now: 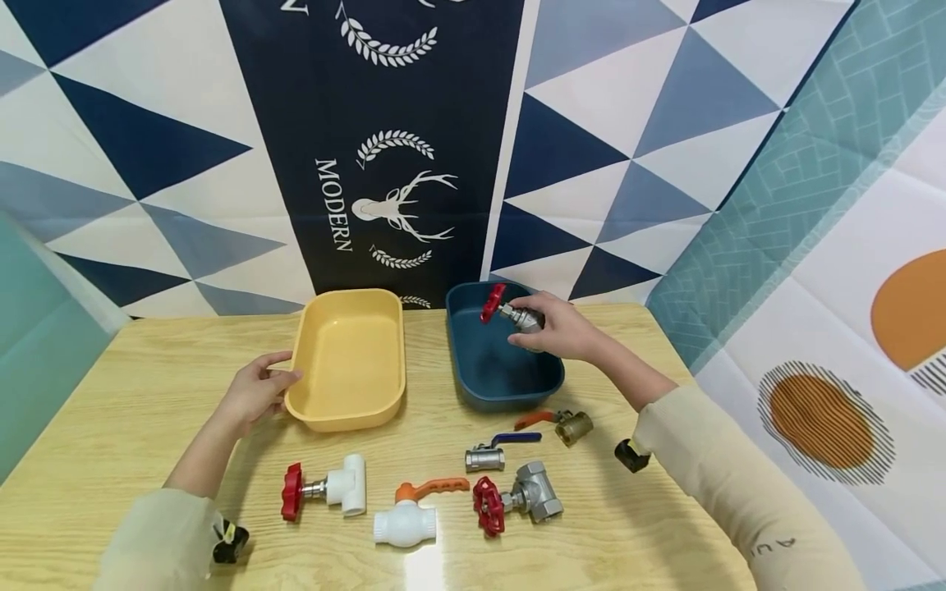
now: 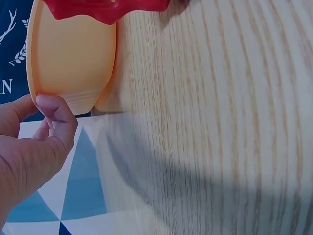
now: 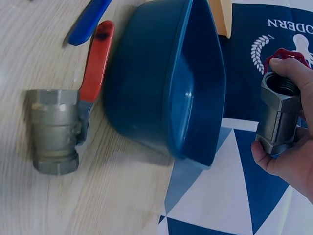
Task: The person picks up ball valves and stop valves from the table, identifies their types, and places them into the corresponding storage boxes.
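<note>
In the head view my right hand [image 1: 554,324] grips a silver gate valve [image 1: 526,318] with a red handwheel, over the blue bin [image 1: 510,400]. The right wrist view shows the gate valve [image 3: 278,115] between thumb and fingers, one threaded opening facing the camera. My left hand [image 1: 254,394] is at the left side of the yellow bin [image 1: 347,424]. Seen from the left wrist, that hand [image 2: 36,142] pinches the rim of the yellow bin [image 2: 73,54] between thumb and fingers.
In front of the bins lie a white tee valve with red handwheel [image 1: 343,486], a white ball valve [image 1: 405,524], a silver valve with red handwheel [image 1: 538,492], a blue-handled ball valve [image 1: 484,458] and a brass ball valve [image 1: 573,428]. Patterned cloth [image 1: 384,246] hangs behind the table.
</note>
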### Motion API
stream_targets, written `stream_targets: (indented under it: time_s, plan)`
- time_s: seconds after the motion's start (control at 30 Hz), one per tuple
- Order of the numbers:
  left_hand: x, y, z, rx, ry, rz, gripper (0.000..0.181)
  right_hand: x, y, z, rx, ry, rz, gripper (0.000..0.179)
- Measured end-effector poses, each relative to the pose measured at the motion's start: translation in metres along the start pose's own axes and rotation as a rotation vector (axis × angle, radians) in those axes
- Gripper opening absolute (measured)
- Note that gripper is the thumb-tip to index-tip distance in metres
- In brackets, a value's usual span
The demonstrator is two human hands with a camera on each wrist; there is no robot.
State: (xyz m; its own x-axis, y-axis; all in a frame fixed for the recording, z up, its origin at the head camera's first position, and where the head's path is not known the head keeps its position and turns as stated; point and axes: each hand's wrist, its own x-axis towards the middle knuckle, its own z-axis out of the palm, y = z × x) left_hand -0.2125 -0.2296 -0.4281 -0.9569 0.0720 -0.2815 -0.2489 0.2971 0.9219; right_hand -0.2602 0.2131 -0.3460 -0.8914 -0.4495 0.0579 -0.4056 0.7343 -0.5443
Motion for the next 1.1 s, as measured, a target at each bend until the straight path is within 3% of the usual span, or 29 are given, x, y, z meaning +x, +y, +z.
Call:
stream_targets:
  time_s: [0.33,0.73,1.1]
  plan:
    - [0.001,-0.002,0.0,-0.022,0.002,0.002,0.06,0.013,-0.009,0.007,-0.01,-0.017,-0.057,0.055]
    - [0.0,-0.003,-0.001,-0.029,0.004,0.003,0.06,0.023,-0.013,0.018,0.045,-0.052,-0.068,0.055]
    - [0.002,-0.004,-0.001,-0.033,0.01,0.003,0.061,0.032,-0.02,0.022,0.027,-0.051,-0.083,0.056]
